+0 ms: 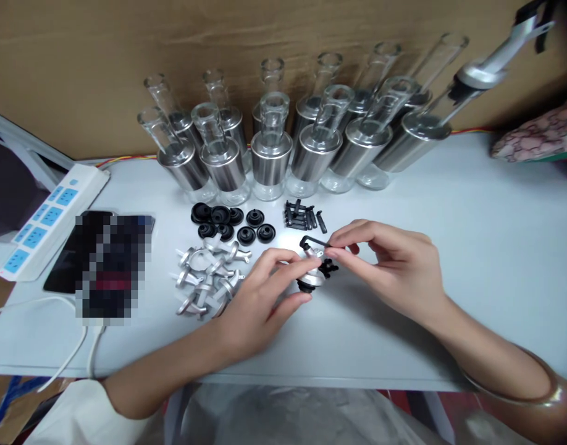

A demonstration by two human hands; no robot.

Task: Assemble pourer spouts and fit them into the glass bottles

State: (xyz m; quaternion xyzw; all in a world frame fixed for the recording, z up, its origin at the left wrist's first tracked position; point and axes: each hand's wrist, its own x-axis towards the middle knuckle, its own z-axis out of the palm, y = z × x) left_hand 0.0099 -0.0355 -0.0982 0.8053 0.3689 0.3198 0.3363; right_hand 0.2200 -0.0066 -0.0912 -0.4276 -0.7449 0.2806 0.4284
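Observation:
My left hand [269,296] grips a silver pourer spout [312,279] with a black stopper at its base, just above the table. Between thumb and forefinger of my right hand [394,266] is a thin black lever [318,241], its far end at the black tip of the spout. Small black parts [330,267] lie behind the spout, partly hidden by my fingers. To the left lies a heap of silver pourer spouts [209,278]. Black rubber stoppers [246,235] are grouped behind it, and several black levers [296,216] lie farther back in the middle.
Two rows of glass bottles with steel sleeves [270,161] stand along the back; a spout is fitted on the rightmost one. At left are a power strip [42,216] and two phones [63,259] with white cables. A patterned cloth item [538,133] is at the far right.

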